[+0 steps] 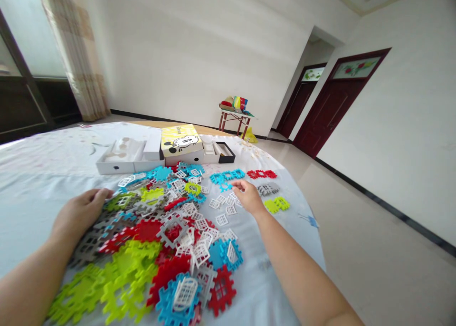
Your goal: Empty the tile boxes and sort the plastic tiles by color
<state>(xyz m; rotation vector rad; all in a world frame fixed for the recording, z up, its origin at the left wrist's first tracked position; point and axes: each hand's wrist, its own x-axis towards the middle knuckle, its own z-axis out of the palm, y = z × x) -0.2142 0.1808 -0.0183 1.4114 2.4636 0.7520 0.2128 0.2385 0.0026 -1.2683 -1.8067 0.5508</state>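
A big heap of toothed plastic tiles in red, lime green, blue and grey, mixed with small white window pieces, covers the middle of the table. My left hand rests at the heap's left edge, its fingers curled together; what they hold, if anything, is hidden. On the right, my right hand pinches at the edge of a blue tile, just below a row of blue tiles. Red tiles, grey tiles and green tiles lie in groups beyond it.
White open boxes, a yellow cartoon box and a black-edged box stand behind the heap. The round table has a pale cloth. A small side table stands by the wall.
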